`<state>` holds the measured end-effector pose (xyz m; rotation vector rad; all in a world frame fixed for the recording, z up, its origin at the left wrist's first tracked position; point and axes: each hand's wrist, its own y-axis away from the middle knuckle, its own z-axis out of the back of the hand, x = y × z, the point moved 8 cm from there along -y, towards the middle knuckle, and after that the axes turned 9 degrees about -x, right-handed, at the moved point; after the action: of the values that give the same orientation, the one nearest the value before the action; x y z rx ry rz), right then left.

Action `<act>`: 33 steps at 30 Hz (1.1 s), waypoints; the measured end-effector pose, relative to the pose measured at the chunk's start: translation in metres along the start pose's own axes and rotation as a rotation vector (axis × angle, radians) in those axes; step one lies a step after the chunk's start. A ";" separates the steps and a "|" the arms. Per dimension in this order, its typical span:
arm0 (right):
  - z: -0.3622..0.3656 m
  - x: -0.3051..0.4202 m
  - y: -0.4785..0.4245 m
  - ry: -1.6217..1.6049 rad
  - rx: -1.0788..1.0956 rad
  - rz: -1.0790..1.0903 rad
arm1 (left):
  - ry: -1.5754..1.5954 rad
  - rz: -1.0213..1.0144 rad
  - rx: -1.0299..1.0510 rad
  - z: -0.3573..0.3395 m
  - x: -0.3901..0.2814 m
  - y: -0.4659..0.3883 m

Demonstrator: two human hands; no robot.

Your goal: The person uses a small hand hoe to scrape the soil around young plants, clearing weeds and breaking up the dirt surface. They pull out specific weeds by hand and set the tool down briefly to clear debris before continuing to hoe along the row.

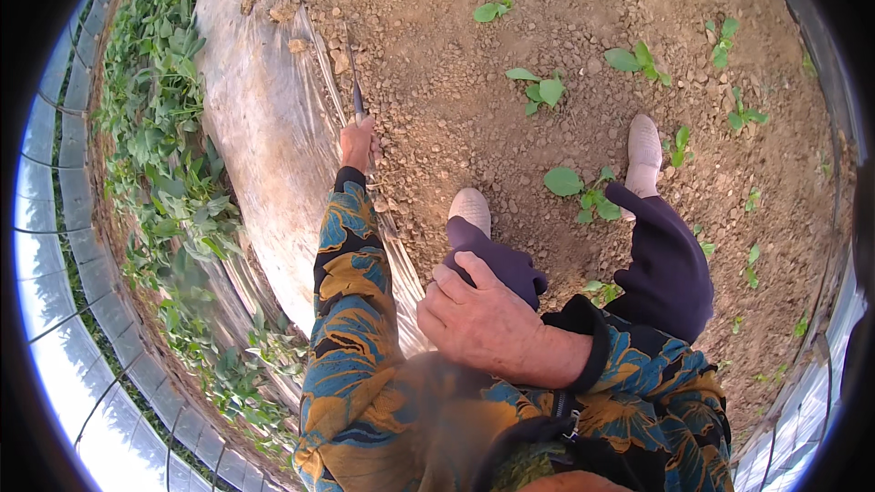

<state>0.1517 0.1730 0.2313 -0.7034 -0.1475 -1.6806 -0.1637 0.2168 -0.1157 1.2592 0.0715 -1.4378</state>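
Observation:
My left hand (359, 141) is stretched forward, closed around a slender dark hand tool (355, 82). Its thin end points away from me, along the border between soil and plastic film; its exact kind is unclear. Clear, dirt-smeared plastic film (263, 109) covers the raised bed beside that hand, with a gathered edge along the soil. My right hand (482, 321) hovers before my torso, back upward and fingers bent. Its palm side is hidden, and nothing shows in it. Below it I see a knee in dark trousers and a light-coloured shoe (472, 208).
Young leafy seedlings (540, 90) grow in rows across the crumbly brown soil (437, 82). One seedling (584, 193) stands between my feet, close to my other shoe (644, 150). Dense vines (164, 109) line the left, with a greenhouse wall (75, 219) beyond them. Clods (284, 8) lie on the film.

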 end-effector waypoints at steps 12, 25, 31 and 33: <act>-0.003 -0.001 -0.001 0.006 0.017 0.006 | 0.057 -0.029 0.010 -0.013 0.027 0.027; 0.000 -0.006 0.000 0.004 -0.035 -0.015 | 0.224 -0.134 0.050 -0.030 0.023 0.049; 0.005 0.003 -0.004 0.019 -0.041 0.021 | 0.210 0.003 0.084 -0.019 0.052 0.045; 0.000 -0.005 0.002 0.009 -0.042 -0.013 | 0.213 -0.039 0.102 -0.042 0.029 0.060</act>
<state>0.1536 0.1772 0.2284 -0.7278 -0.1103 -1.7029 -0.0861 0.2049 -0.1191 1.4995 0.1688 -1.3507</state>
